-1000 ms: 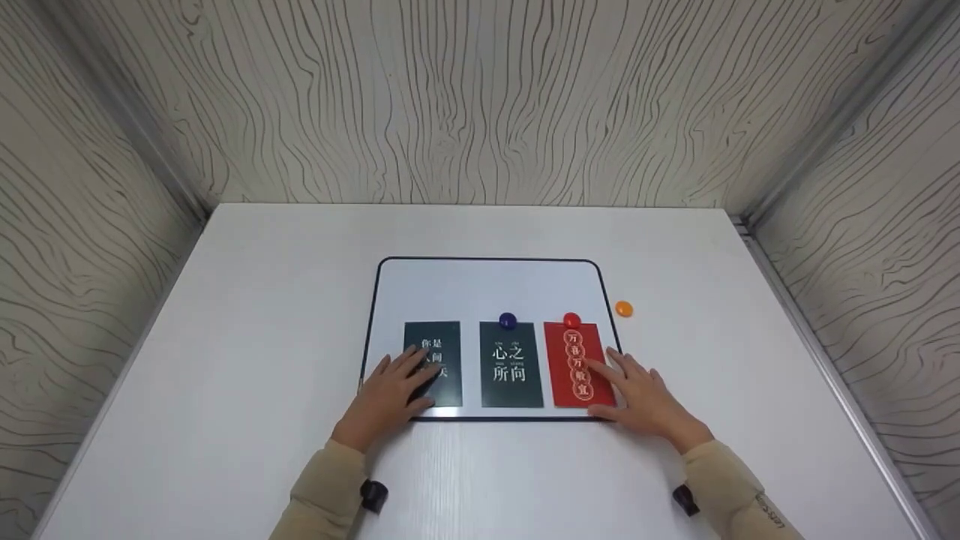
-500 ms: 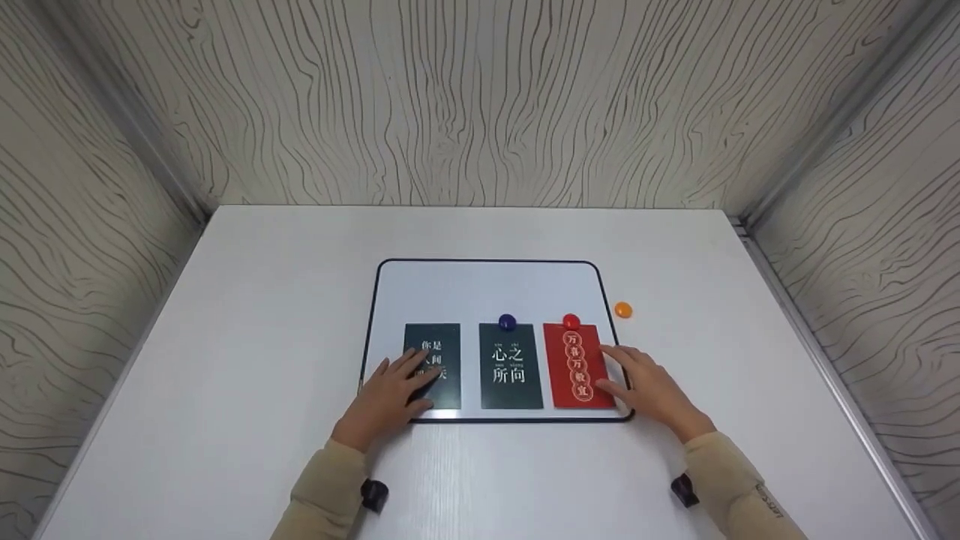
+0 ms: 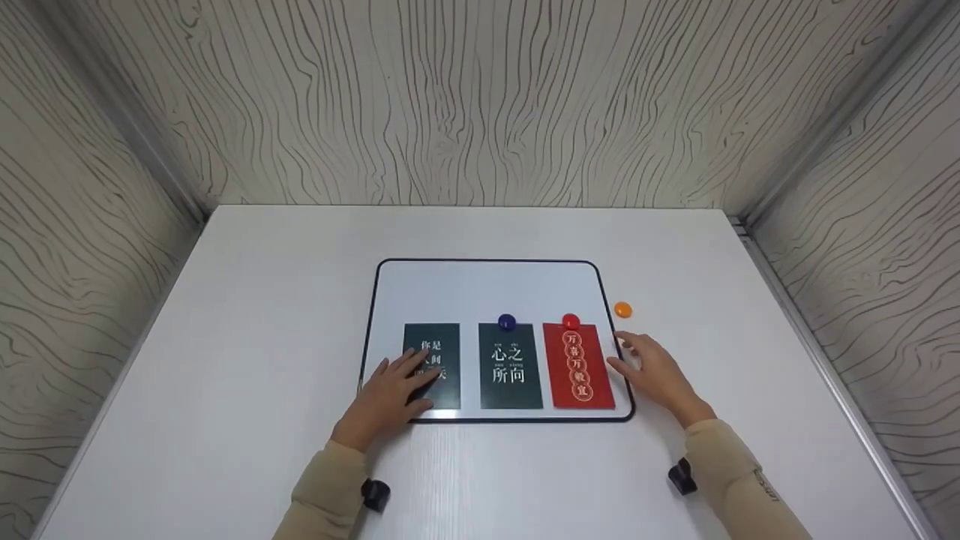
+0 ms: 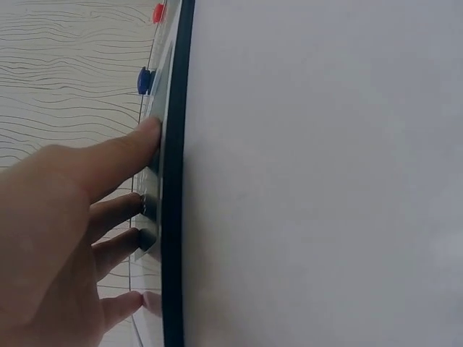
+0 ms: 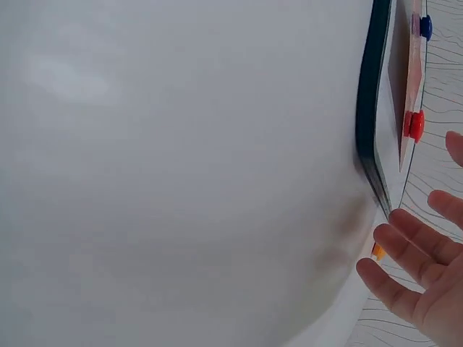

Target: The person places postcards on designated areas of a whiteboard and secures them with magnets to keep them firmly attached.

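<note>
My left hand (image 3: 386, 399) rests with spread fingers on the left dark green card (image 3: 444, 391), covering part of its white lettering. In the left wrist view, the fingertips (image 4: 150, 129) touch the card's surface. A second dark green card (image 3: 511, 391) lies in the middle with a dark blue magnet (image 3: 507, 322) at its top edge. Right of it is a red card (image 3: 559, 382) with a red magnet (image 3: 571, 321) at its top. My right hand (image 3: 660, 379) holds nothing and hovers at the board's right edge, fingers loosely extended, below an orange magnet (image 3: 623, 309).
The cards lie on a white magnetic board (image 3: 480, 289) with a black frame, flat on a white table (image 3: 285, 285). The orange magnet sits on the table just outside the frame. Wood-patterned panels (image 3: 465, 97) stand behind the table and at both sides.
My right hand has lifted off the red card and moved right and slightly up, past the board's edge. The left hand has stayed on its card.
</note>
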Demonstrator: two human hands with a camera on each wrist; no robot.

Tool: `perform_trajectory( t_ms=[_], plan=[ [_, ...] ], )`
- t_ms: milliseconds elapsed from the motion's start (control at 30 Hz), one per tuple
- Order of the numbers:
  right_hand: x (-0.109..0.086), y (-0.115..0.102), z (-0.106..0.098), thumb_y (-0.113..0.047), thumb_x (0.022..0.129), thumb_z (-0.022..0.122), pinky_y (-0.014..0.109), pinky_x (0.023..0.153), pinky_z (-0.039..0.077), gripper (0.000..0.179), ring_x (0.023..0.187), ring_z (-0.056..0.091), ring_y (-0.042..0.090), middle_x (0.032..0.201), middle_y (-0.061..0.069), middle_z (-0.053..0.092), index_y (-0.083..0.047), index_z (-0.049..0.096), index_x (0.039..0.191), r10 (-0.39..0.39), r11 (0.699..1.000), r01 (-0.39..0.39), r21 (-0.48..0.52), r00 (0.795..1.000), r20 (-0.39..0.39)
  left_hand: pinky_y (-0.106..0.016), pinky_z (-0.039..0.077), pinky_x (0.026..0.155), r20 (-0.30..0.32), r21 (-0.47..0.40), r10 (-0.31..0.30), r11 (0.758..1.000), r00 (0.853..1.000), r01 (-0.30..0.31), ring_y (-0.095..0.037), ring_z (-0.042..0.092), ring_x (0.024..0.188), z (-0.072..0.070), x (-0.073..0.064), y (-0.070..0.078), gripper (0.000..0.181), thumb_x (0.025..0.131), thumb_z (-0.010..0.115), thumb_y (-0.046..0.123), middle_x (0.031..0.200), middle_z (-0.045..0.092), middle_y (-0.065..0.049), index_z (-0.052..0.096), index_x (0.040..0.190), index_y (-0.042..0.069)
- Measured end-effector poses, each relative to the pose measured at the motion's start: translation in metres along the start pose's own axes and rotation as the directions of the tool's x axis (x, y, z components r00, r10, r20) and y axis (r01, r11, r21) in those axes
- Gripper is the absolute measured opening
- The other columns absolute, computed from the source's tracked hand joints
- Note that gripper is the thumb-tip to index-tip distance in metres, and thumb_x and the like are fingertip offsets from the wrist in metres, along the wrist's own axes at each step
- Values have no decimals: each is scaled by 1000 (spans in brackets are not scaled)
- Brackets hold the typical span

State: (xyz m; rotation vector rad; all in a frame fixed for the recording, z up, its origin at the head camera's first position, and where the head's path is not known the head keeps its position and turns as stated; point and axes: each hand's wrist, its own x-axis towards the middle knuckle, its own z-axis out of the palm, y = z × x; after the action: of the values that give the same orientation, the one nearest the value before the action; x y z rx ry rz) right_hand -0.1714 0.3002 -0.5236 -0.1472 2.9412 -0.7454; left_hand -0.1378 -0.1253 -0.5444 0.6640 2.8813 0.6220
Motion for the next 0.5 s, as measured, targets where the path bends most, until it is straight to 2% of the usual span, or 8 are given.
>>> perform_trajectory(
  t_ms=[300,500],
  plan=[
    [12,8,-5,-28,95,60,42,82,53,53,99,59,29,110,20,60,-1,46,138,24,998,-23,50,1000,-17,-59,26,118,13,-6,-7,1000,1000,8,-34,32,147,2,1,-4,51,94,59,35,156,37,-9,49,142,22],
    [20,12,-5,-24,95,59,40,81,53,50,95,60,29,104,21,62,2,47,136,46,996,-43,78,998,-41,-60,26,118,13,-12,3,1000,1000,-3,-35,32,146,3,2,-5,51,94,59,35,156,37,-10,49,142,22]
  ],
)
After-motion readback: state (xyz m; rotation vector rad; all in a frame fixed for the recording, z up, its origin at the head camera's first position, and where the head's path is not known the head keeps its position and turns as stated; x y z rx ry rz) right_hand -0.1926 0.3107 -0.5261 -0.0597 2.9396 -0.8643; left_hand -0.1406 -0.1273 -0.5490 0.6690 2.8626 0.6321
